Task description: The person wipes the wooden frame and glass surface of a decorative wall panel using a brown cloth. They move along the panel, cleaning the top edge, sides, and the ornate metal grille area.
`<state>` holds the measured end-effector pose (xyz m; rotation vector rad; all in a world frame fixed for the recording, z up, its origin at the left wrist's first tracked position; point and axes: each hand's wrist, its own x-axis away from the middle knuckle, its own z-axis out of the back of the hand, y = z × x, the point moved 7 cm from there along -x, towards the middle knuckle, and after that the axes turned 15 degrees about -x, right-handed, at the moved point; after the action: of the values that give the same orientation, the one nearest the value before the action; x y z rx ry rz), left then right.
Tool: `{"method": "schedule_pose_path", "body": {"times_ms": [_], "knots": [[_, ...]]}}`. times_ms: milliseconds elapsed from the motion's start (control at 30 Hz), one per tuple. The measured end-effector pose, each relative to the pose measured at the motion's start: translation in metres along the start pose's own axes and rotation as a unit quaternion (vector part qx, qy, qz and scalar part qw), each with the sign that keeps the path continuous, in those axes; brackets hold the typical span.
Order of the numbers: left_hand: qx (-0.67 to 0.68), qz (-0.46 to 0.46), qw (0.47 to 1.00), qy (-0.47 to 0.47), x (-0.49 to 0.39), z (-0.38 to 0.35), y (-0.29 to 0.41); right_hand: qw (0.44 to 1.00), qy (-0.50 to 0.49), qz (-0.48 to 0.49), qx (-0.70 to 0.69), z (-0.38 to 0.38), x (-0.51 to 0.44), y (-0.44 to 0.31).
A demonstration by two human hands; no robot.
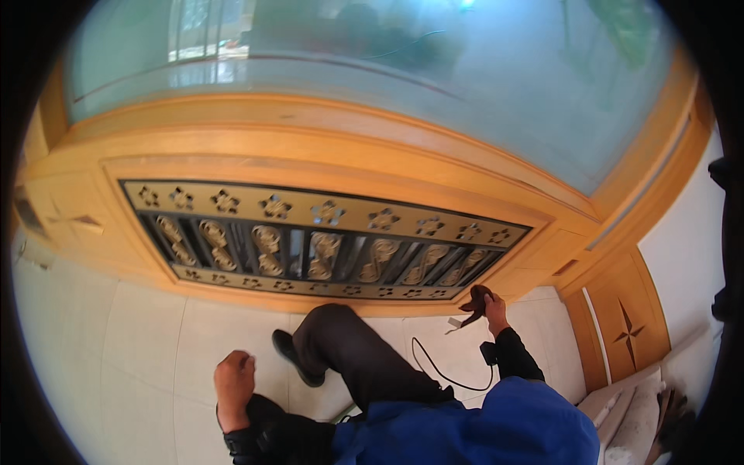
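Note:
My right hand [496, 313] grips a dark brown cloth [479, 299] with a pale tag hanging from it. The cloth is at the lower right corner of a wooden panel's frame [349, 304], close to the wood. My left hand [235, 381] is held over the floor on the left, fingers curled, with no object visible in it. Set into the wooden panel is a black and gold ornamental metal grille [325, 250] with flower cut-outs and scrolls. A small black box [489, 352] with a black cable [459, 383] is at my right sleeve.
Above the grille, a wide wooden ledge [325, 122] borders a large glass pane [349, 64]. Pale tiles [145, 337] cover the floor beneath me. On the right are a wooden panel with a star inlay [628, 334] and pale rolled or folded items [630, 424].

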<state>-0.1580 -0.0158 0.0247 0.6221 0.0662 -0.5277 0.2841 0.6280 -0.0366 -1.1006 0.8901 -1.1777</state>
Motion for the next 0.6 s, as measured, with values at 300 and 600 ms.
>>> {"method": "schedule_pose_path", "body": {"times_ms": [300,600], "knots": [[0.056,0.079,0.995,-0.032,0.009,0.005,-0.02,0.984,0.002,0.125,-0.129,0.033,-0.03,-0.135],[0.014,0.095,0.994,-0.045,0.008,-0.007,-0.048,0.925,-0.052,0.229,-0.299,0.091,-0.034,-0.238]]}}
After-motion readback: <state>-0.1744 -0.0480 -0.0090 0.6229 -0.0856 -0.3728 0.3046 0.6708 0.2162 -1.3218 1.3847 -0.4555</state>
